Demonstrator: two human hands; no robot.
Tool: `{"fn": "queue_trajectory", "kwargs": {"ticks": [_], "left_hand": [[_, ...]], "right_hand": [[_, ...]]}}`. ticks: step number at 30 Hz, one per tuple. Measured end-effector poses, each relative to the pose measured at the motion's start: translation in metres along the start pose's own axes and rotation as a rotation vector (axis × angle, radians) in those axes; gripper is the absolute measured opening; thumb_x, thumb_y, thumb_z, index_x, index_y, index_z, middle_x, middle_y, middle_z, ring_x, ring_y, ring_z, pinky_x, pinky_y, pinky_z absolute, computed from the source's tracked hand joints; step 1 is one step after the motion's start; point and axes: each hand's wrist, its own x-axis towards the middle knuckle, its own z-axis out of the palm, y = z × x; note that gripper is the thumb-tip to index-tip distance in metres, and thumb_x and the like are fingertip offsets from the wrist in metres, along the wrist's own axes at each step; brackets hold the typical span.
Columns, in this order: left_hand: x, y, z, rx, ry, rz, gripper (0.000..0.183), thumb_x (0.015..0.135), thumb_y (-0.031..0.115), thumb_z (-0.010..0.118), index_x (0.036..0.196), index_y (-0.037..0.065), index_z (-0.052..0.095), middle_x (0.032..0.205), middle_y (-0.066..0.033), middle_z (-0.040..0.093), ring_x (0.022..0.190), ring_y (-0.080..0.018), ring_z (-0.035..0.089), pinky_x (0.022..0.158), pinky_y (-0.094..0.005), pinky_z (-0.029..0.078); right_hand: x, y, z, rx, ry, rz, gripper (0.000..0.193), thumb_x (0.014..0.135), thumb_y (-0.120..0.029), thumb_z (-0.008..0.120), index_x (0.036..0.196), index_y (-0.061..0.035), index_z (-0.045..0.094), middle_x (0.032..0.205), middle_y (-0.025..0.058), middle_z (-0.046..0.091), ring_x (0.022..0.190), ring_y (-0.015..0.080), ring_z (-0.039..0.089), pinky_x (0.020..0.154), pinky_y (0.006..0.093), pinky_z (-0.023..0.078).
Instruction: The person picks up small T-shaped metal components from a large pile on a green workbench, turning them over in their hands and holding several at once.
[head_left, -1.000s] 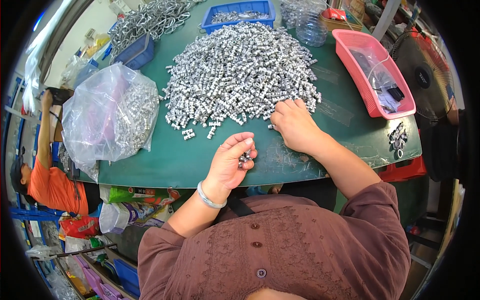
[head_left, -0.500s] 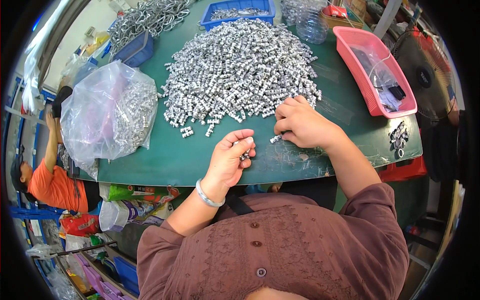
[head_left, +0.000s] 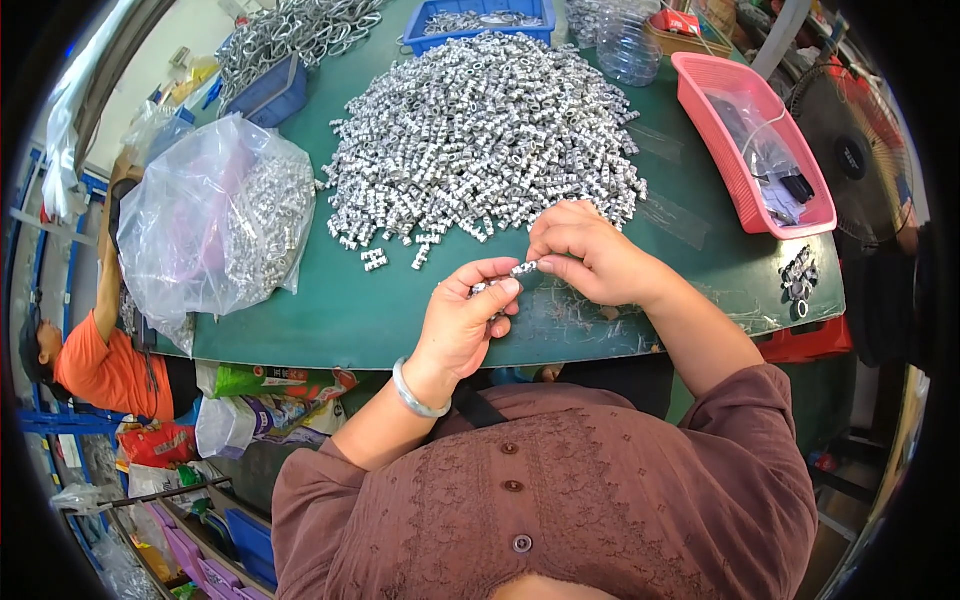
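A big heap of small silver ribbed metal pieces [head_left: 480, 140] covers the middle of the green table [head_left: 290, 335]. In front of the heap, my left hand [head_left: 462, 312] is closed around several of these pieces, partly hidden by the fingers. My right hand [head_left: 592, 258] pinches one small ribbed metal piece [head_left: 524, 268] between thumb and fingertips. That piece lies level, its left end touching or nearly touching the fingertips of my left hand. A few loose metal pieces [head_left: 374, 260] lie on the table at the heap's near left edge.
Left of the heap sits a clear plastic bag [head_left: 215, 215] of metal parts. Blue trays [head_left: 268, 92] and metal rings [head_left: 300, 40] stand behind. A pink basket [head_left: 750, 145], dark rings [head_left: 798, 280] and a fan [head_left: 850, 150] are at right. Another person [head_left: 110, 365] is at far left.
My right hand has lifted a metal piece off the table and brought it left to the fingertips of my left hand. The left hand has barely moved.
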Motion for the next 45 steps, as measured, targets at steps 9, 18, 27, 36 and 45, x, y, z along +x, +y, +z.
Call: {"fn": "queue_trajectory", "kwargs": {"ticks": [9,18,27,36,45], "left_hand": [[0.001,0.001,0.007,-0.031,0.025,0.061,0.018,0.084,0.007,0.059,0.101,0.004,0.057,0.081,-0.0045,0.058,0.067,-0.0103,0.052,0.049,-0.0188,0.038],[0.002,0.000,0.010,-0.044,0.021,0.099,0.017,0.083,0.007,0.060,0.100,0.004,0.058,0.079,-0.0034,0.058,0.066,-0.0097,0.051,0.049,-0.0185,0.038],[-0.001,-0.003,0.013,0.047,0.007,0.208,0.021,0.082,0.003,0.060,0.103,0.003,0.057,0.080,-0.0029,0.057,0.066,-0.0088,0.053,0.049,-0.0185,0.038],[0.002,-0.002,0.011,-0.028,0.066,0.125,0.020,0.086,0.010,0.057,0.104,0.002,0.056,0.077,-0.0037,0.055,0.066,-0.0101,0.050,0.049,-0.0195,0.037],[0.003,0.000,0.011,-0.029,0.047,0.111,0.023,0.085,0.009,0.057,0.108,0.003,0.056,0.078,-0.0033,0.056,0.066,-0.0104,0.050,0.049,-0.0196,0.038]], "right_hand": [[0.000,0.001,0.004,0.084,0.055,-0.028,0.006,0.078,-0.011,0.059,0.081,-0.0062,0.059,0.084,0.0038,0.056,0.086,0.0216,0.052,0.082,0.0348,0.033],[0.002,0.004,0.007,0.195,0.095,-0.037,0.007,0.079,-0.009,0.058,0.079,-0.0022,0.058,0.082,0.0072,0.055,0.079,0.0244,0.054,0.075,0.0352,0.040],[0.001,0.006,0.010,0.376,0.112,0.026,0.008,0.081,-0.005,0.055,0.082,0.0023,0.058,0.082,0.0100,0.056,0.079,0.0237,0.054,0.072,0.0325,0.043],[0.002,0.004,0.011,0.317,0.109,0.021,0.011,0.082,-0.008,0.055,0.082,0.0018,0.058,0.082,0.0102,0.056,0.080,0.0240,0.054,0.074,0.0332,0.043],[0.002,0.004,0.010,0.327,0.120,0.024,0.009,0.081,-0.008,0.056,0.081,0.0011,0.057,0.082,0.0096,0.055,0.079,0.0235,0.054,0.073,0.0325,0.043]]}}
